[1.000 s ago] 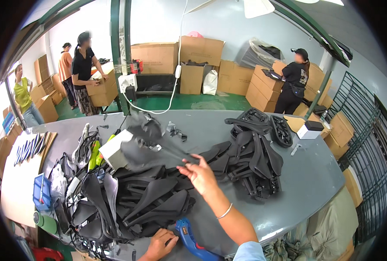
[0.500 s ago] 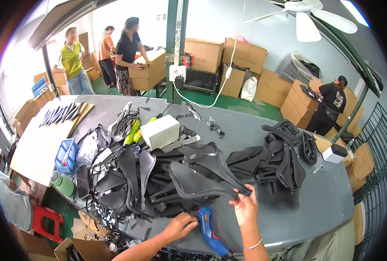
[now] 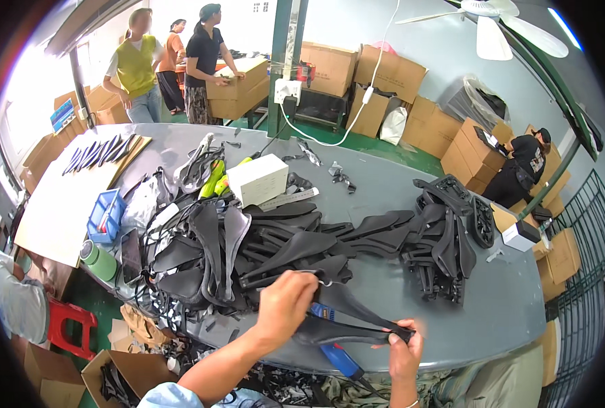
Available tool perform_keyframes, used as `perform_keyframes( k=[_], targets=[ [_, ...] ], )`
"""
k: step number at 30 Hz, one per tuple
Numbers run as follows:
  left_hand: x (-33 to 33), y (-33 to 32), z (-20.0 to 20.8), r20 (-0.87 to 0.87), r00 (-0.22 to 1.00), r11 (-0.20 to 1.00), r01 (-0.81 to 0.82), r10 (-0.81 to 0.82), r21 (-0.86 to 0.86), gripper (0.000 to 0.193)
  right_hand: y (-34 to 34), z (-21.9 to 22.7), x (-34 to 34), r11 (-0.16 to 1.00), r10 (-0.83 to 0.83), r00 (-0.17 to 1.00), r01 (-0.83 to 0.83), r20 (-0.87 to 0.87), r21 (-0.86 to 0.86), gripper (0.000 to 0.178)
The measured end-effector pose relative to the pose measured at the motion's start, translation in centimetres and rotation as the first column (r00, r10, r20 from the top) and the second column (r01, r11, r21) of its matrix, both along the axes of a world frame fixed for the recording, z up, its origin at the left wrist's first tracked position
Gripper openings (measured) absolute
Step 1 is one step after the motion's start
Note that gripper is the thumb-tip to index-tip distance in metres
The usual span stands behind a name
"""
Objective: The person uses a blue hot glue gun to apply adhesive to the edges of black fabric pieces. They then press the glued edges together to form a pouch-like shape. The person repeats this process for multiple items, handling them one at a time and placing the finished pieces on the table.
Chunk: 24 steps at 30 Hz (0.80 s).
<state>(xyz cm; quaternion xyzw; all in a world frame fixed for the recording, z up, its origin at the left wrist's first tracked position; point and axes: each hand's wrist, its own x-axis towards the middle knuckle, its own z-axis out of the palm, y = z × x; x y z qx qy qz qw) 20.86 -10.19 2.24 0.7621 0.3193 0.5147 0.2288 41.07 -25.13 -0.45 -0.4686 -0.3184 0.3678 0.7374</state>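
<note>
The right hand's [image 3: 404, 352] fingers gripped the narrow right end of a black padded piece [image 3: 347, 304] over the near part of the desk [image 3: 499, 296]. The left hand [image 3: 285, 306] curled beside its wider end; its grip could not be told. Steady handling likely called for a firm right pinch. The piece partly hid a blue tool [image 3: 344, 361].

Left forearm [image 3: 224, 366]: slants forward and across toward the person's right.
Left hand [image 3: 285, 309]: back turned up, fingers curled inward, their tips partly hidden from me.
Right forearm [image 3: 404, 392]: only a short stretch shows, pointing almost straight ahead.
Right hand [image 3: 404, 350]: thumb and bent fingers closed in a pinch.
Hands together: near each other, not touching, the left farther forward.
</note>
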Motion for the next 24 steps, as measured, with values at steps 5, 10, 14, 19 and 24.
perform_keyframes(
  k=[5, 10, 14, 19, 24],
  targets=[
    [-6.2, -0.9, 2.1, 0.198, 0.977, 0.802, 0.183, -0.082, -0.569, 0.007, -0.9, -1.0, 2.4, 0.996, -0.081, 0.975, 0.073, -0.206, -0.047, 0.031],
    [-10.8, -5.2, -1.8, -0.368, 0.733, 0.735, 0.258, -0.572, -0.627, 0.018, -0.5, -2.6, -0.9, 0.998, -0.043, 0.863, 0.016, -0.504, -0.056, 0.042],
    [-9.3, -3.7, -3.7, 0.316, 0.922, 0.489, 0.387, -0.224, -0.781, 0.024, -0.9, -4.2, -5.9, 0.978, 0.067, 0.723, -0.185, -0.687, -0.100, 0.045],
    [-6.5, -3.4, -2.9, 0.682, 0.714, 0.448, 0.565, 0.156, -0.693, 0.036, -2.4, -3.3, -11.1, 0.892, 0.116, 0.867, -0.306, -0.485, -0.333, 0.031],
    [-7.2, -4.6, 1.2, 0.464, 0.883, 0.441, 0.393, 0.063, -0.807, 0.028, -2.5, -4.0, -9.0, 0.850, 0.524, 0.646, -0.362, 0.554, -0.383, 0.031]
  ],
)
